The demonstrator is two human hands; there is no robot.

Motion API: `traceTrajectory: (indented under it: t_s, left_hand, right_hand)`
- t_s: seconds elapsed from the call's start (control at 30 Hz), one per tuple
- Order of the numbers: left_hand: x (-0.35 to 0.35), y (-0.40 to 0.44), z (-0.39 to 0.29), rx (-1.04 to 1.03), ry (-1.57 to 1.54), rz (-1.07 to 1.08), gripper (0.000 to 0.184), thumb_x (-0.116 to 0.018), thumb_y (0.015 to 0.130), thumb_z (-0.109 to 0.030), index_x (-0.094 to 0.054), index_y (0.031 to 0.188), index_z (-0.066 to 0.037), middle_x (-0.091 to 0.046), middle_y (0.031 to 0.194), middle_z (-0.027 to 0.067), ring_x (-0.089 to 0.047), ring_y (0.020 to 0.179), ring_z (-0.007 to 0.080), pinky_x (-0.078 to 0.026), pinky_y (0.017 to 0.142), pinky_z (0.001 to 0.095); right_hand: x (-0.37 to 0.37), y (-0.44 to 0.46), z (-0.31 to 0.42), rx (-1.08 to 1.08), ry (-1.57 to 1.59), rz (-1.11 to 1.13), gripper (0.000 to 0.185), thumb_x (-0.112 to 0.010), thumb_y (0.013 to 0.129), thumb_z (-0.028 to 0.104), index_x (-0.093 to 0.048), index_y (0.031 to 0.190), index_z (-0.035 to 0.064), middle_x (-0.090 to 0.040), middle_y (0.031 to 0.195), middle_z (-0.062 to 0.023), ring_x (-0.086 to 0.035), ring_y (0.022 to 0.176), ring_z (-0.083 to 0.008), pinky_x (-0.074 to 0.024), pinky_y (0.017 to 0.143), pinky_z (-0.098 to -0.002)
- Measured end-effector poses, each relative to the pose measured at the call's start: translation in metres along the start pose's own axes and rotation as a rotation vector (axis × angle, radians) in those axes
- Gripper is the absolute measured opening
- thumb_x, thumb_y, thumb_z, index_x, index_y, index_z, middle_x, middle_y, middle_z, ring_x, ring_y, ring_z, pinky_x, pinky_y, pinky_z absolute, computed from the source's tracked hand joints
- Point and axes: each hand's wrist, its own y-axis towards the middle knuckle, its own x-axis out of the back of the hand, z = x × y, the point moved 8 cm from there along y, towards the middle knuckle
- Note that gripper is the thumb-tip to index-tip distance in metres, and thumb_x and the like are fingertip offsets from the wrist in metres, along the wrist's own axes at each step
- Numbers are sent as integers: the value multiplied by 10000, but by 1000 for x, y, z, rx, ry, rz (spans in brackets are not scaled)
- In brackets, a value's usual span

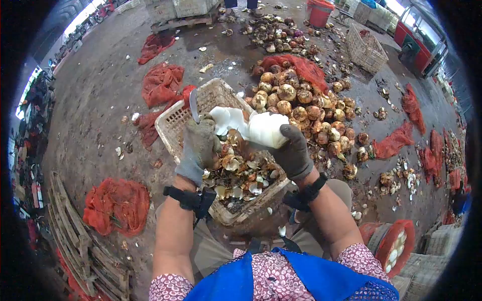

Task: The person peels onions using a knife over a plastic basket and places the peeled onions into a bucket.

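Observation:
My left hand (200, 143), in a dirty grey glove, is wrapped round a knife (194, 106) whose curved blade points up. In my right hand (295, 150), gloved in darker grey, is a large peeled white onion (267, 129), held over the crate. White peeled layers (228, 120) lie between the two hands, touching the onion's left side. Below them stands a pale plastic crate (232, 216) with brown skins and onion scraps (241, 170) inside. Unpeeled brown onions (301, 108) are piled on the floor just beyond the crate, to the right.
Red mesh bags (116, 206) lie on both sides of the floor. A wooden pallet (83, 241) is at lower left. At lower right a red tub (401, 247) holds white onions. Another crate (366, 50) and a red bucket (319, 14) stand farther back.

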Motion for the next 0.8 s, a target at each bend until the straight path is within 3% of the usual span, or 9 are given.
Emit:
traceTrajectory:
  t_s: [0.13, 0.23, 0.27, 0.3, 0.4, 0.5, 0.53, 0.7, 0.8]
  left_hand:
    - [1, 1, -3, 119, -32, 15, 188, -680, 522, -49, -561, 664, -84, -613, 650, 65, -631, 589, 238, -485, 526, 352]
    - [20, 3, -23, 284, 82, -241, 194, -645, 858, -185, -586, 924, -13, -655, 717, 137, -672, 660, 245, -516, 573, 363]
    - [29, 2, -41, 4, -46, -362, 335, -595, 936, -307, -547, 1106, -23, -674, 785, 139, -673, 662, 200, -509, 529, 328]
    - [30, 1, -46, 2, -45, -362, 335, -595, 936, -307, -547, 1106, -23, -674, 785, 139, -673, 662, 200, -509, 529, 328]
    - [-25, -10, -52, 675, -1128, 11, 407, -528, 972, -412, -531, 1172, -57, -622, 747, 49, -552, 516, 67, -355, 350, 207]
    - [-25, 6, -86, 320, -1310, -68, 418, -534, 968, -421, -537, 1145, -43, -575, 677, 19, -474, 438, 64, -318, 327, 200]
    - [-36, -4, -83, 546, -1356, 144, 395, -550, 961, -418, -553, 1134, -62, -533, 638, -13, -458, 425, 59, -342, 346, 201]
    - [-19, -3, -71, 567, -1357, -13, 333, -600, 936, -379, -588, 1100, -90, -547, 644, -12, -489, 450, 72, -406, 393, 229]
    - [-30, -1, -62, 442, -1238, -10, 302, -585, 956, -298, -579, 1155, -70, -619, 824, 21, -564, 624, 95, -467, 510, 260]
  right_hand:
    - [2, 0, -1, 5, 236, -35, 685, -639, 778, 431, -474, 1321, 46, -550, 1278, -145, -542, 1186, -332, -391, 1059, -526]
    - [8, 3, 8, 99, 304, -76, 683, -637, 775, 443, -480, 1328, 74, -548, 1292, -127, -521, 1210, -330, -356, 1083, -538]
    - [10, 4, 11, 112, 288, -102, 689, -644, 764, 440, -484, 1323, 69, -554, 1288, -127, -522, 1209, -330, -358, 1086, -522]
    - [11, 5, 11, 114, 289, -101, 689, -644, 764, 440, -484, 1323, 69, -554, 1288, -127, -522, 1209, -330, -358, 1086, -522]
    - [12, 10, 11, 129, 287, -45, 719, -650, 749, 433, -473, 1328, 44, -556, 1287, -137, -544, 1183, -319, -388, 1066, -484]
    - [-8, 9, 8, 59, 99, 43, 750, -650, 744, 417, -448, 1349, 22, -557, 1276, -143, -555, 1167, -298, -404, 1053, -441]
    - [-15, 13, 9, 90, -53, 122, 755, -638, 759, 393, -423, 1367, 2, -556, 1273, -138, -560, 1155, -262, -416, 1034, -395]
    - [-12, 13, 15, 103, -307, 25, 669, -635, 794, 223, -409, 1381, -6, -548, 1272, -112, -553, 1125, -202, -466, 948, -346]
    - [-9, 10, 10, 81, -587, -54, 655, -772, 718, 131, -479, 1289, 3, -619, 1126, -63, -604, 995, -162, -513, 840, -297]
